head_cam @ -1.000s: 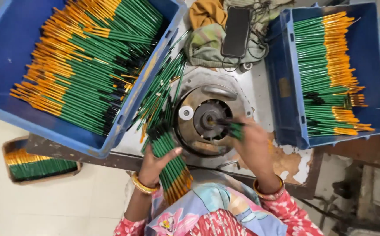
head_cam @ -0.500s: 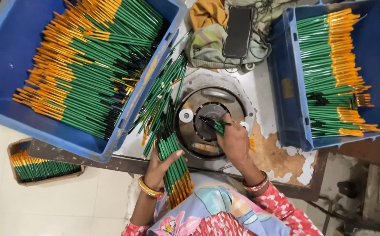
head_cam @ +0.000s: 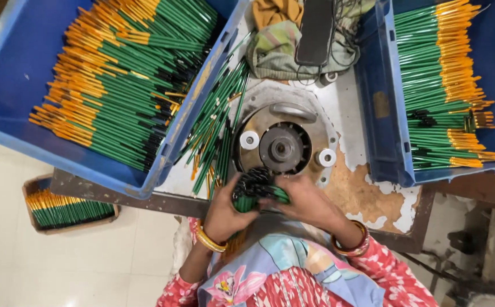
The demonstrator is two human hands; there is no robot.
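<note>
The person's left hand (head_cam: 225, 210) and right hand (head_cam: 310, 202) meet just below the round metal machine disc (head_cam: 281, 149), both wrapped around one bundle of green pencils (head_cam: 252, 190) whose dark tips point up toward the disc. The fingers of each hand are pressed together around the bundle, squeezing it from either side.

To the left of the disc, a loose heap of green pencils (head_cam: 216, 128) lies on the bench, and beyond it a large blue crate (head_cam: 8, 113) is piled with green pencils with orange ends. To the right of the disc, a second blue crate (head_cam: 381, 113) holds a neater, shallower stack of the same pencils. Judging by this, a good share has been handled, yet the fuller left crate and the loose heap suggest much remains. A small box of pencils (head_cam: 68, 207) sits on the floor, lower left of the disc.
</note>
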